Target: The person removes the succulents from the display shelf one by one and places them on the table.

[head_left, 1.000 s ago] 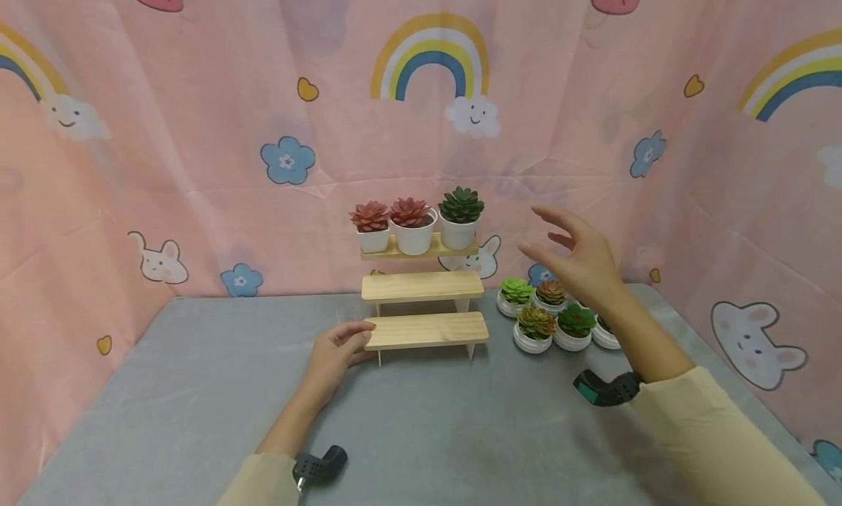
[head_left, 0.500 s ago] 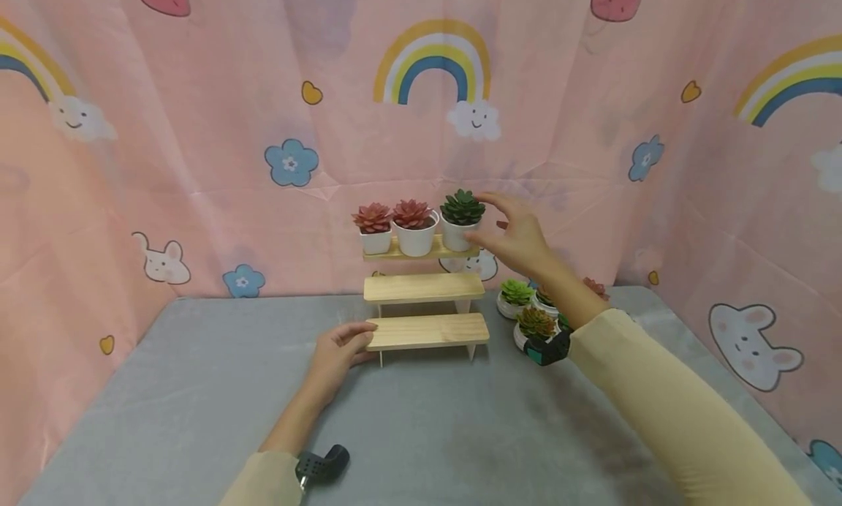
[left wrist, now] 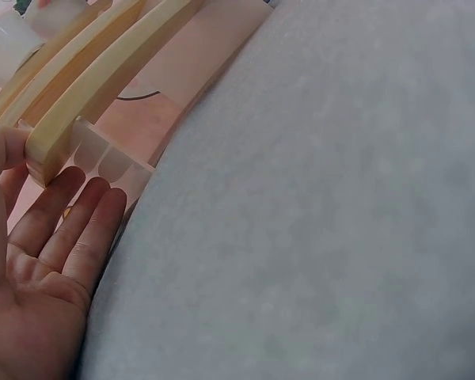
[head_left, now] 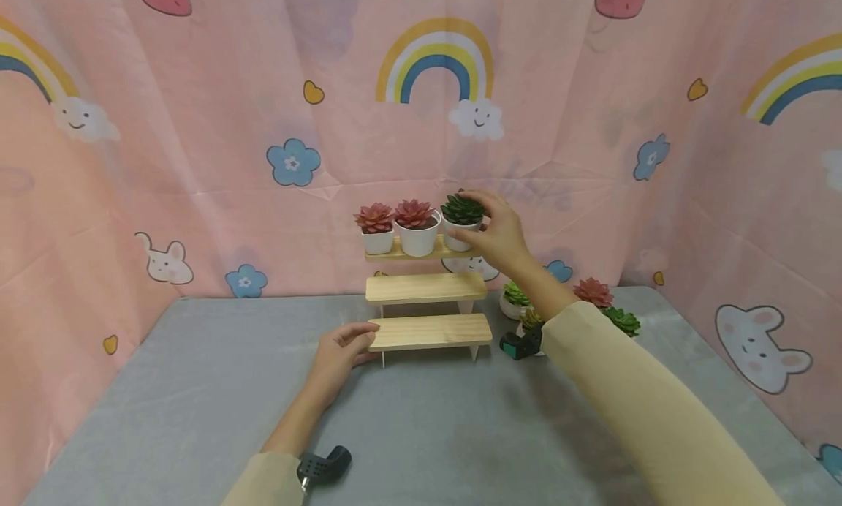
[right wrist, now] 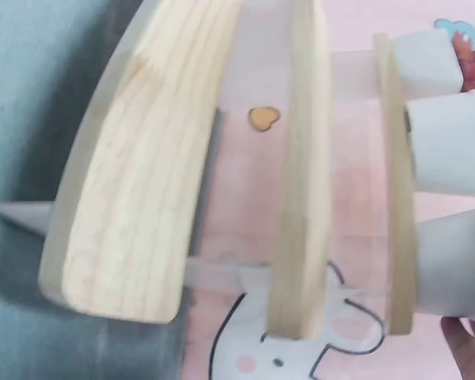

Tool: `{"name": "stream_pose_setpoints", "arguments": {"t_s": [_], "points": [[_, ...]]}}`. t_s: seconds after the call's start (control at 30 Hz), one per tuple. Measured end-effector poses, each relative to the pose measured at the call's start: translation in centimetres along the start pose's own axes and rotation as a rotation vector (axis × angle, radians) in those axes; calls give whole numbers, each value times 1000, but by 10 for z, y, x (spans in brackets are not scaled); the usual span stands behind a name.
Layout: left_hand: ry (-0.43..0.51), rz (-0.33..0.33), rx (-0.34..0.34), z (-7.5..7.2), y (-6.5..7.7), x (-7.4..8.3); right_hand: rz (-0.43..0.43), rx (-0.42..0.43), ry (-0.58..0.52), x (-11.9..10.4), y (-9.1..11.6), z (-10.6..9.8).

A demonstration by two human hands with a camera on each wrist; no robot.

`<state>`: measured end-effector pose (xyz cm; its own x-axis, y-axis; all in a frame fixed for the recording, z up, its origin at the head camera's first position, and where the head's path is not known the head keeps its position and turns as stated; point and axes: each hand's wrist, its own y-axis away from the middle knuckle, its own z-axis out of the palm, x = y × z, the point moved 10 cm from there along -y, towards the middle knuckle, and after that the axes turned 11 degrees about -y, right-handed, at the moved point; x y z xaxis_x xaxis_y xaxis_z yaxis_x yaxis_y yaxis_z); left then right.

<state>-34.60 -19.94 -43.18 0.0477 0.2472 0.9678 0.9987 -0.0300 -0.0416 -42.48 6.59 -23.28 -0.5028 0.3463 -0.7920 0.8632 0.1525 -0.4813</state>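
- Taking the wooden stand (head_left: 430, 332) as the clock's centre, with 12 o'clock facing the backdrop, the left hand (head_left: 337, 356) is sitting at about 8. It is holding the end of the lowest of 3 shelves between thumb and fingers, 3 fingertips lying by a clear leg (left wrist: 115, 154); it is probably steadying the light stand.
- The right hand (head_left: 498, 235) is reaching in at about 1 to 2 o'clock, thumb and fingers curling round the dark green succulent (head_left: 462, 210) and its white pot. That side grip is probably keeping the pot upright and off its neighbours.
- That pot is standing at the right end of the top shelf (right wrist: 400, 237); whether its base is bearing fully on the wood, I cannot tell.
- 2 pink succulents, square-potted (head_left: 374, 218) and round-potted (head_left: 414, 214), are filling the rest of that row, perhaps ranked for an even line.
- At about 3 o'clock, more small succulents (head_left: 594, 292) are clustering on the table, seemingly within easy reach; the right sleeve (head_left: 645, 396) is hiding some.
- Grey cloth (head_left: 263, 389) is covering the table, looking soft and matte.
- A pink backdrop (head_left: 217, 111) is hanging creased from 9 round to 3 o'clock, showing rainbows, flowers and rabbits.
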Motion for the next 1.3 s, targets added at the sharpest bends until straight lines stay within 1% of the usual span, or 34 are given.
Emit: {"name": "stream_pose_setpoints", "arguments": {"t_s": [0.1, 0.27, 0.37, 0.43, 0.57, 0.7, 0.77, 0.87, 1.03, 1.2, 1.3], "points": [[3, -1, 2, 0, 1, 1, -9, 8, 28, -3, 1, -1], [10, -1, 5, 0, 2, 1, -17, 3, 34, -2, 8, -4], [16, 1, 12, -1, 1, 0, -3, 13, 18, -1, 15, -9], [19, -5, 17, -2, 1, 0, 23, 29, -11, 0, 22, -14], [16, -19, 11, -2, 0, 0, 49, 60, -108, -4, 41, -26], [10, -25, 13, -3, 0, 0, 11, 73, -135, -16, 61, -40], [7, -24, 14, -4, 1, 1, -8, 83, -120, -20, 72, -48], [5, -24, 8, -4, 1, 1, -15, 103, -103, -24, 88, -60], [-9, -18, 6, -4, 1, 3, -10, 132, -85, -24, 114, -77], [-11, -18, 2, -2, 1, 3, -17, 151, -29, -13, 144, -92], [-7, -15, -5, 0, 1, 3, -24, 147, -27, -4, 161, -96]]}}
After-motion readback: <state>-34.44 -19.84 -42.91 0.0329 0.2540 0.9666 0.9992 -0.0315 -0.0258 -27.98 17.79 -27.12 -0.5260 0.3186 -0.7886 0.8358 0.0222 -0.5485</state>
